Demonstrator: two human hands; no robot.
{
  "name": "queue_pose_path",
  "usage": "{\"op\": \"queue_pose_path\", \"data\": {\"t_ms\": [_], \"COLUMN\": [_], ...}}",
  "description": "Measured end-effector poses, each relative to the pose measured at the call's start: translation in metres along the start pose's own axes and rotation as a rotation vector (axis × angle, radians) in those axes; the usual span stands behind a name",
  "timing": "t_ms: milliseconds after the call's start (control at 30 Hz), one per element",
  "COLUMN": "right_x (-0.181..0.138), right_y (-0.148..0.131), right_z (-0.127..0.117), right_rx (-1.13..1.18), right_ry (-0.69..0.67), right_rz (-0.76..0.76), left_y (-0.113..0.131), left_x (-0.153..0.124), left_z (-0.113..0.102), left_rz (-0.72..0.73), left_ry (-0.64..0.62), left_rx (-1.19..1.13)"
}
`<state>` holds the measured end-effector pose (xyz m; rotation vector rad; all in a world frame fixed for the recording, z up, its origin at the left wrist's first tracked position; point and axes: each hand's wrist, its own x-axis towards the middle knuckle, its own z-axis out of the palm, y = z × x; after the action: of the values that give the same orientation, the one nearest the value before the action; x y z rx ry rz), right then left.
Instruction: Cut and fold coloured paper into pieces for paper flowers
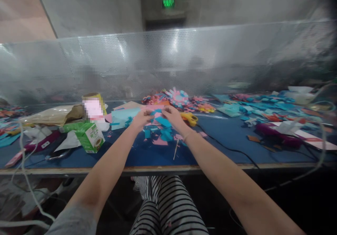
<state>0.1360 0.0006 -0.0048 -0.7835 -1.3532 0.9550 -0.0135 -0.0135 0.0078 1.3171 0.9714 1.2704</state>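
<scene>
Over the middle of the blue table, my left hand (142,118) and my right hand (173,117) pinch a blue paper piece (157,112) between them. Its exact shape is blurred, and pink paper shows close around it. Below the hands lie loose blue and pink paper scraps (165,134). A thin wooden stick (176,149) rests near my right wrist. Just right of my right hand are yellow-handled scissors (190,118). A light blue paper sheet (123,117) lies to the left of my left hand. Behind the hands sits a pink and blue fringed paper flower (178,96).
A green box (90,137) and a roll-shaped item stand left, beside a purple device (43,141). Another purple device (279,135) with cords lies right. A black cable (229,147) crosses the table (223,129). Paper pieces (263,103) spread right; a perforated screen (158,59) rises behind.
</scene>
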Motion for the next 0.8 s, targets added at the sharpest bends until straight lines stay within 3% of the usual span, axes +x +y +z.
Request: {"op": "queue_pose_path", "data": {"t_ms": [333,667,800], "right_x": [-0.0007,-0.0052,-0.0050], "right_y": [-0.0019,-0.0060,-0.0065], "right_z": [-0.0006,0.0034,0.0037], "right_rx": [-0.026,-0.175,-0.178], "right_ry": [-0.015,-0.129,-0.143], "right_rz": [-0.007,-0.054,-0.030], "left_y": [0.0055,-0.0026,-0.0020], "left_x": [-0.0005,0.0080,0.0068], "left_z": [0.0022,-0.0020,-0.0004], "left_rz": [-0.044,0.227,0.198], "left_ry": [0.027,0.007,-0.001], "left_rx": [0.078,0.298,0.327]}}
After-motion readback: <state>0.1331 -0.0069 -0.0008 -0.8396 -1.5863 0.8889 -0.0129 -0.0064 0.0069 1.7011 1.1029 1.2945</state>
